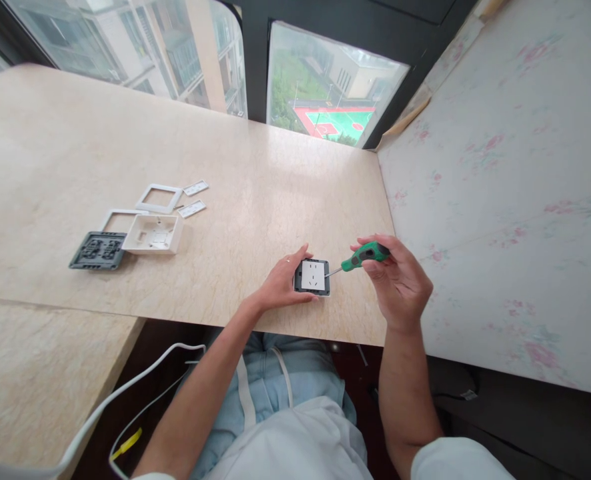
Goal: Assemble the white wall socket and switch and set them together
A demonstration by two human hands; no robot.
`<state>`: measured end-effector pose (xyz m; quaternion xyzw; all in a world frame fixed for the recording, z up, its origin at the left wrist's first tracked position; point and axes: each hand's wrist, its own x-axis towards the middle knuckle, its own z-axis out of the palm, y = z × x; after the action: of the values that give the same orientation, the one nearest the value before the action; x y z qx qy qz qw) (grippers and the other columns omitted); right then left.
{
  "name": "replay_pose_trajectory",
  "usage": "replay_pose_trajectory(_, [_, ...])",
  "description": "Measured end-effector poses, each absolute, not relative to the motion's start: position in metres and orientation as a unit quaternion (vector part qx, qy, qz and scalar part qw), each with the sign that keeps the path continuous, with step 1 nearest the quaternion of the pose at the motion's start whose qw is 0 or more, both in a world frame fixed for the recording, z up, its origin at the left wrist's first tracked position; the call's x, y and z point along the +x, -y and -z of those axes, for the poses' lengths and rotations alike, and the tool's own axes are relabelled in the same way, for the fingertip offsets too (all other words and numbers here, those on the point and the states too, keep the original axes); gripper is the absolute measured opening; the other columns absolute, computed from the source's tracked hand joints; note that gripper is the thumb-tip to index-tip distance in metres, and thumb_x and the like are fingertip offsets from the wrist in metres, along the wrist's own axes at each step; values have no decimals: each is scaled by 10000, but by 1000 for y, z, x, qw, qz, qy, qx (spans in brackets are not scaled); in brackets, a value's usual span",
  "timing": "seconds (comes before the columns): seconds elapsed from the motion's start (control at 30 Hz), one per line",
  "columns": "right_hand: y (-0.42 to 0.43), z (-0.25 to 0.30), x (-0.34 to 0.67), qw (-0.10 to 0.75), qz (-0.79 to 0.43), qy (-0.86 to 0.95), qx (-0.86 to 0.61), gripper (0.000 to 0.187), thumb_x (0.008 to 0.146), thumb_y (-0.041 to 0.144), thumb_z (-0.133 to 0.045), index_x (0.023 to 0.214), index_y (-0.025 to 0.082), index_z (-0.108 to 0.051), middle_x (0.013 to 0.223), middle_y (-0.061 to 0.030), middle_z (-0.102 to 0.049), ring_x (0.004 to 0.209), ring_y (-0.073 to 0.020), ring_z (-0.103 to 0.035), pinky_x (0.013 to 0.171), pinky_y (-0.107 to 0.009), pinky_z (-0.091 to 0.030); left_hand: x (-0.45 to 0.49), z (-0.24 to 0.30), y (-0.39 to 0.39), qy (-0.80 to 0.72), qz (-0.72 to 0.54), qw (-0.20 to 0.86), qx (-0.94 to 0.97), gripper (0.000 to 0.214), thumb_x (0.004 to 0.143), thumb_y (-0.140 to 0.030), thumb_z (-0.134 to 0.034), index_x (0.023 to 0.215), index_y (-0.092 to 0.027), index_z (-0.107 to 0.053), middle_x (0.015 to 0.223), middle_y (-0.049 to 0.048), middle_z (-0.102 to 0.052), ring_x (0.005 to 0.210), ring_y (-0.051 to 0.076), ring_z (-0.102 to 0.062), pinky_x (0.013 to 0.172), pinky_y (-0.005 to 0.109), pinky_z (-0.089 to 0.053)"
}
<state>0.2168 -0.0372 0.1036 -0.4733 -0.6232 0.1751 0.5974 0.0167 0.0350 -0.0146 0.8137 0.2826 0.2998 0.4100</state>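
Note:
A wall socket (pixel 313 275) with a white face and dark grey frame lies on the stone-look counter near its front edge. My left hand (pixel 284 280) grips it from the left, thumb along the near side and fingers along the far side. My right hand (pixel 400 283) is closed around the green and black handle of a screwdriver (pixel 365 255). The screwdriver slants down to the left, its tip at the right edge of the socket's white face. Whether the tip sits in a screw is too small to tell.
Left on the counter (pixel 255 187) lie a white back box (pixel 153 235), a dark grey socket plate (pixel 97 251), a white frame (pixel 159 198) and small white covers (pixel 191 209). A flowered wall (pixel 505 200) bounds the right, windows the back. A white cable (pixel 125 387) hangs front left.

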Motion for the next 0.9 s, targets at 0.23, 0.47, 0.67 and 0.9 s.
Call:
replay_pose_trajectory(0.23, [39, -102, 216, 600, -160, 622, -478, 377, 891, 194, -709, 1246, 314, -673, 1114, -32, -738, 939, -220, -742, 826, -461, -658, 17, 18, -35, -280, -312, 403, 813, 1142, 739, -483, -824, 1607, -292, -107, 1474, 139, -514, 1332, 325, -505, 1119, 506, -378])
replay_pose_trajectory(0.47, [39, -101, 216, 607, -143, 617, -481, 371, 881, 215, -729, 1236, 310, -674, 1104, -31, -741, 927, -227, -748, 808, -464, -656, 17, 18, -35, -275, -319, 397, 815, 1104, 751, -497, -817, 1603, -302, -142, 1468, 135, -526, 1337, 324, -502, 1120, 507, -379])
replay_pose_trajectory(0.67, [38, -96, 217, 616, -82, 600, -504, 403, 821, 242, -803, 1202, 288, -678, 1050, -32, -750, 893, -230, -757, 819, -454, -645, 17, 19, -34, -274, -328, 394, 814, 1073, 750, -520, -813, 1594, -297, -189, 1457, 141, -540, 1335, 326, -511, 1116, 515, -386])
replay_pose_trajectory(0.9, [35, -92, 216, 616, -21, 584, -528, 434, 777, 302, -845, 1167, 257, -659, 1004, -28, -747, 865, -221, -761, 817, -428, -641, 17, 19, -34, -278, -327, 393, 813, 1054, 754, -541, -802, 1588, -288, -211, 1462, 148, -538, 1341, 331, -510, 1116, 521, -387])
